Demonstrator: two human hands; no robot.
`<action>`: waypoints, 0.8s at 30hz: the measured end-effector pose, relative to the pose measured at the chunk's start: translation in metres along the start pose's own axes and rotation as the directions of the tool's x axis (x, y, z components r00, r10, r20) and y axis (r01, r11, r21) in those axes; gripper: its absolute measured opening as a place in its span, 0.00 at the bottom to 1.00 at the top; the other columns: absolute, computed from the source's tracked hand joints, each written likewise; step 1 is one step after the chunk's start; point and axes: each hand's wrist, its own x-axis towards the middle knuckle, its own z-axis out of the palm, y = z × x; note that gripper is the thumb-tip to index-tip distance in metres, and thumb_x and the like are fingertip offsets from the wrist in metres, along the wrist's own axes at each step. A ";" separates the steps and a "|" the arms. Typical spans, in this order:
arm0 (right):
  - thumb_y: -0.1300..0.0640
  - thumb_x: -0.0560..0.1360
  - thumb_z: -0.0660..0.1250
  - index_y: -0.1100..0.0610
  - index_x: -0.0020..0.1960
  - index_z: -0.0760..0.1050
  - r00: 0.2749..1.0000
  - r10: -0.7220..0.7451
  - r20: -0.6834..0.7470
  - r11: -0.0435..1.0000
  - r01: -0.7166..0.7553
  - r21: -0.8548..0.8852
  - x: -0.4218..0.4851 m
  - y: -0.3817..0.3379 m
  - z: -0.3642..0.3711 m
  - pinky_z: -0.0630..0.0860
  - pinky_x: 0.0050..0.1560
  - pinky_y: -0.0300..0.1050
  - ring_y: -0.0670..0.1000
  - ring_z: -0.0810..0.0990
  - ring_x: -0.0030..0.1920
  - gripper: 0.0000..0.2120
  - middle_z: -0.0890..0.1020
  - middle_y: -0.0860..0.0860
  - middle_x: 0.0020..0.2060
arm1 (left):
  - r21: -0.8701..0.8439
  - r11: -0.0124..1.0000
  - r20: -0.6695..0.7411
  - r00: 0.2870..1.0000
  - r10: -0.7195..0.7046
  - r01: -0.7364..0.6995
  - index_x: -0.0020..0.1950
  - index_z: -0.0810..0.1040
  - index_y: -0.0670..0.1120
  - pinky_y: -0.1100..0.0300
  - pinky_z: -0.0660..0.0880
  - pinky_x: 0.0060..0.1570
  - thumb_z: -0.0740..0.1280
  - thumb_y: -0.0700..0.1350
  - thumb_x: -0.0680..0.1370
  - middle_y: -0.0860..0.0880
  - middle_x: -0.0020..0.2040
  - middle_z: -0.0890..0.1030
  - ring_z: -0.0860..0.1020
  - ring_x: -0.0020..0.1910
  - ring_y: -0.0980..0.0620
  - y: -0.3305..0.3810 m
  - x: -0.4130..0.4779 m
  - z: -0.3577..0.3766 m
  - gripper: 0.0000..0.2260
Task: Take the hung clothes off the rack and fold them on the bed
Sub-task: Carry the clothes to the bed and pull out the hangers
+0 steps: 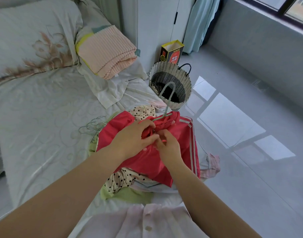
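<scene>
At centre frame my left hand (132, 136) and right hand (168, 146) sit close together, both pinching fabric at the neck of the red jacket (147, 162). Its pale green hanger (167, 102) pokes out above. The jacket lies atop the clothes pile (123, 181) on the bed (44, 117).

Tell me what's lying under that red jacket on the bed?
A spotted cream garment, a green garment and a pink checked cloth peek out from under the red jacket. How they lie beneath it, and whether more is there, is covered.
</scene>
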 end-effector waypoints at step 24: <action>0.50 0.76 0.65 0.50 0.33 0.72 0.891 -0.212 0.401 0.926 0.314 -0.209 0.049 -0.066 -0.065 0.67 0.35 0.36 0.40 0.70 0.26 0.14 0.73 0.41 0.23 | 0.188 0.968 -0.029 0.985 0.173 -0.164 0.48 0.81 0.54 0.57 0.75 0.44 0.66 0.49 0.76 0.52 0.54 0.74 0.76 0.48 0.53 -0.009 -0.005 -0.031 0.05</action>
